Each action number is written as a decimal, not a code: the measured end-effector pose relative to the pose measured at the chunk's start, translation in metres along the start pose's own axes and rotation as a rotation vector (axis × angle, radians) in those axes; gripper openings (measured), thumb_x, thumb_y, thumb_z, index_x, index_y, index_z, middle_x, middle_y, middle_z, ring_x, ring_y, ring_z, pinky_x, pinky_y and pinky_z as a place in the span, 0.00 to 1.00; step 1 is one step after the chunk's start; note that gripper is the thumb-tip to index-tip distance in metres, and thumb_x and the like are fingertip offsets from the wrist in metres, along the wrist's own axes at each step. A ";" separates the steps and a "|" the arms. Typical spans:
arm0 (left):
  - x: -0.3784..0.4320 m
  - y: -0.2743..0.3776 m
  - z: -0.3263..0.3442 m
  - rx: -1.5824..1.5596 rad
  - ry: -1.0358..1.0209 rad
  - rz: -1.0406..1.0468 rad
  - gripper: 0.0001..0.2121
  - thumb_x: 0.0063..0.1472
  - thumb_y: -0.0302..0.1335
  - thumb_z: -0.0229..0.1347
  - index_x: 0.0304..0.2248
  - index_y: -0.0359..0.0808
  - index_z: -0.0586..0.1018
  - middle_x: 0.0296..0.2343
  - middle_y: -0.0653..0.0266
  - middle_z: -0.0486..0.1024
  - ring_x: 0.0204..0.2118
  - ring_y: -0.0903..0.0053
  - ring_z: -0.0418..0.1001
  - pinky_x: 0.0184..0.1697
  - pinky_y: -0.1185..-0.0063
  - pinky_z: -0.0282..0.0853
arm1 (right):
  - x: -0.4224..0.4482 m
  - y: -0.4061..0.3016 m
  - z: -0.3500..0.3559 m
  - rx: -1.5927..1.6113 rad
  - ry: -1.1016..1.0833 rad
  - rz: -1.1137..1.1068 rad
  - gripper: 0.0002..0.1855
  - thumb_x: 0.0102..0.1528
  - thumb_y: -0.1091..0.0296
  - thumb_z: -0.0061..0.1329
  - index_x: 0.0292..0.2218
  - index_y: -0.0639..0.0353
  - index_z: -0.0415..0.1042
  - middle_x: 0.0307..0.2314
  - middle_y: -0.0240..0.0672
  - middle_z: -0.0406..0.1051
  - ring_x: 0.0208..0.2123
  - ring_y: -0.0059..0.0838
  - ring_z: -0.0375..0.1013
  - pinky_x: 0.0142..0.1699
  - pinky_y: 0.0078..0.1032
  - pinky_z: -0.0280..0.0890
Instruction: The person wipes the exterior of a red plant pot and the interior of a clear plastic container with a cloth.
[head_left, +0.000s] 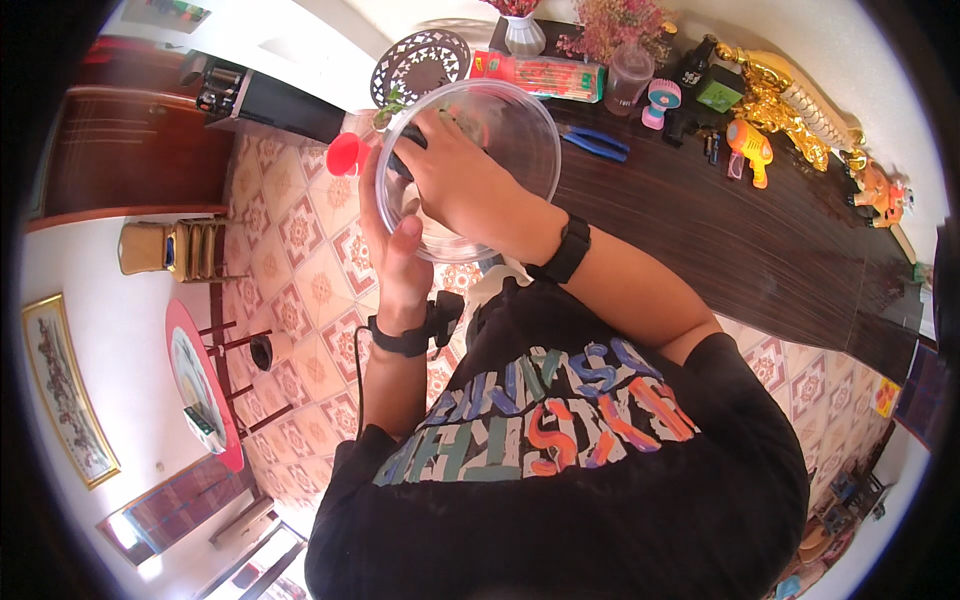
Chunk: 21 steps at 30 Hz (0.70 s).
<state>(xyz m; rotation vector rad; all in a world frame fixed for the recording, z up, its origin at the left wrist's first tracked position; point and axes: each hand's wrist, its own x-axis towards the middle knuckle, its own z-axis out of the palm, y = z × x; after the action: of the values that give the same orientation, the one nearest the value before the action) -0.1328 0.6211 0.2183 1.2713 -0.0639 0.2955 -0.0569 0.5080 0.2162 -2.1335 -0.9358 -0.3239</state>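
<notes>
A clear round plastic container (551, 165) is held up in front of me, its open mouth towards my body. My left hand (394, 251) grips its left wall from outside, thumb near the rim. My right hand (465, 169) reaches inside, fingers bent around a dark object (411, 139) by the left wall. What that object is cannot be told, since the fingers cover part of it. Just beyond the left rim, a small green plant sprig (388, 111) shows. A red plastic cup (346, 155) is left of the container.
Blue-handled pliers (596, 142) lie on the dark wooden table (712, 232). Behind them are a packaged bundle of sticks (559, 79), a lidded plastic cup (628, 79), a pink and blue handheld fan (660, 103) and a yellow toy gun (750, 152). A black openwork basket (381, 71) stands behind the container.
</notes>
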 end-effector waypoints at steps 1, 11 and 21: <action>-0.001 -0.002 -0.002 0.024 0.013 0.005 0.54 0.51 0.49 0.66 0.67 0.26 0.53 0.61 0.48 0.62 0.63 0.61 0.63 0.65 0.66 0.58 | 0.000 0.006 0.010 -0.036 0.129 -0.052 0.17 0.48 0.73 0.57 0.42 0.64 0.77 0.49 0.53 0.67 0.48 0.55 0.71 0.53 0.41 0.69; 0.004 -0.013 -0.006 0.054 0.000 0.011 0.53 0.51 0.50 0.65 0.66 0.24 0.53 0.59 0.49 0.63 0.63 0.63 0.63 0.67 0.67 0.55 | 0.002 0.016 -0.004 0.187 -0.154 0.003 0.26 0.50 0.80 0.52 0.52 0.64 0.73 0.51 0.52 0.66 0.55 0.54 0.67 0.58 0.41 0.65; 0.006 -0.018 -0.007 0.022 -0.019 -0.034 0.53 0.50 0.47 0.65 0.66 0.24 0.54 0.60 0.47 0.63 0.64 0.62 0.61 0.67 0.67 0.54 | -0.010 0.026 0.020 0.097 -0.067 -0.039 0.22 0.48 0.76 0.56 0.47 0.68 0.75 0.47 0.54 0.67 0.49 0.55 0.71 0.55 0.41 0.68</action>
<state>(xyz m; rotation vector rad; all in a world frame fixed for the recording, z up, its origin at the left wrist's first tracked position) -0.1231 0.6244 0.2011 1.2955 -0.0548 0.2555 -0.0467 0.5060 0.1837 -2.0499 -1.0123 -0.2227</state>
